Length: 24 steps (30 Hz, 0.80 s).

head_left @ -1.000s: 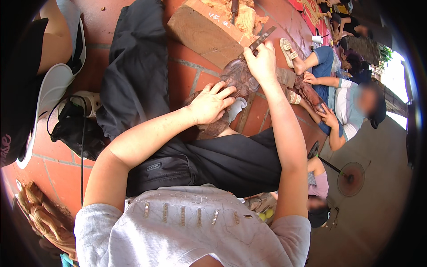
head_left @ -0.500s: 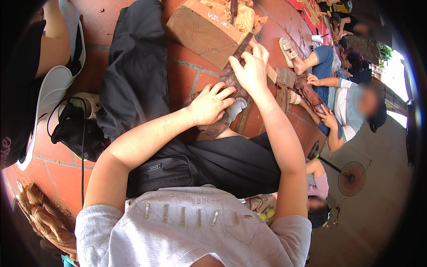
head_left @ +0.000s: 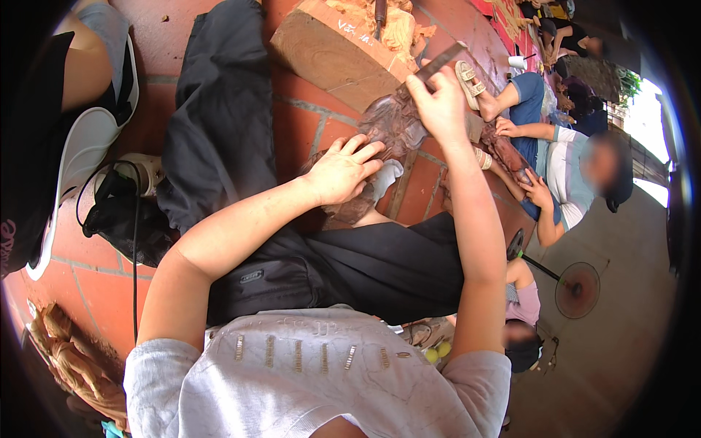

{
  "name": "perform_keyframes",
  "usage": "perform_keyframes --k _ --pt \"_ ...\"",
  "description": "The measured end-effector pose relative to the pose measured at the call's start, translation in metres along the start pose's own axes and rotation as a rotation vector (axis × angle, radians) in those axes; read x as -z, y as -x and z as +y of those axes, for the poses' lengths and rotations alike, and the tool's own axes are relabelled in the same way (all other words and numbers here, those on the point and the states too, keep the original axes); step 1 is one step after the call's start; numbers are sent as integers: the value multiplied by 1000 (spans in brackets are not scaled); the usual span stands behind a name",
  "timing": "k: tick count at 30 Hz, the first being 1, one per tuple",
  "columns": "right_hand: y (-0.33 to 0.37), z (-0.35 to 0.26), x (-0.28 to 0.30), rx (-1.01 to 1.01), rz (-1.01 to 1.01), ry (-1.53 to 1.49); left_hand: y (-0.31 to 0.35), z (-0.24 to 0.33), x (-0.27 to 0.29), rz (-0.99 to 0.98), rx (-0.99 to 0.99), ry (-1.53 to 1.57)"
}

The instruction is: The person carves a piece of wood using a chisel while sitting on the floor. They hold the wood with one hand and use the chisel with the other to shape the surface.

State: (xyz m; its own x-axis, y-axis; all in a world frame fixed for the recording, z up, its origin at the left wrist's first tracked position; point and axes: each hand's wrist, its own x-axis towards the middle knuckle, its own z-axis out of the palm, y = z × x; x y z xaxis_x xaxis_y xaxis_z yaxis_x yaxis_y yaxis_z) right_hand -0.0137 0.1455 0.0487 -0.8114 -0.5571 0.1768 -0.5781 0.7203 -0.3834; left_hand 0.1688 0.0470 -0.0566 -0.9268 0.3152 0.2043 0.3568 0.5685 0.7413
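A dark reddish-brown wood carving [head_left: 393, 128] with a cut relief surface lies across my lap and bare leg. My left hand [head_left: 345, 169] rests on its near end, fingers spread over the wood. In my closed right hand [head_left: 442, 109] is a long, flat, dark file [head_left: 443, 60], its far end sticking out beyond my fingers to the upper right. The right hand sits over the carving's far right side; whether the file touches the wood is hidden. A pale cloth [head_left: 387, 179] is tucked beside the carving, near my left fingertips.
A large light wood block [head_left: 339, 55] with a tool handle [head_left: 380, 16] and shavings on top stands ahead. At right, another person holds a dark carving [head_left: 507, 153]. A white chair [head_left: 84, 139] is at left. A fan [head_left: 577, 290] stands at lower right.
My right hand has moved right and slightly nearer with the file, uncovering more of the carving. My left hand has stayed in place on the wood.
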Motion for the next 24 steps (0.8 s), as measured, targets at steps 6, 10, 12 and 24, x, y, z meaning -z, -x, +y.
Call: perform_keyframes --k 6,10,12,24 --pt "-14 -14 79 -128 -135 -593 -2 2 -1 13 -8 10" --pt "-8 -4 102 -140 -143 -525 0 1 -3 46 -5 -30" --pt "2 9 105 -138 -161 -497 -2 2 -3 54 -10 -38" --pt "58 44 65 -200 -554 -222 -5 3 -4 93 -11 -17"
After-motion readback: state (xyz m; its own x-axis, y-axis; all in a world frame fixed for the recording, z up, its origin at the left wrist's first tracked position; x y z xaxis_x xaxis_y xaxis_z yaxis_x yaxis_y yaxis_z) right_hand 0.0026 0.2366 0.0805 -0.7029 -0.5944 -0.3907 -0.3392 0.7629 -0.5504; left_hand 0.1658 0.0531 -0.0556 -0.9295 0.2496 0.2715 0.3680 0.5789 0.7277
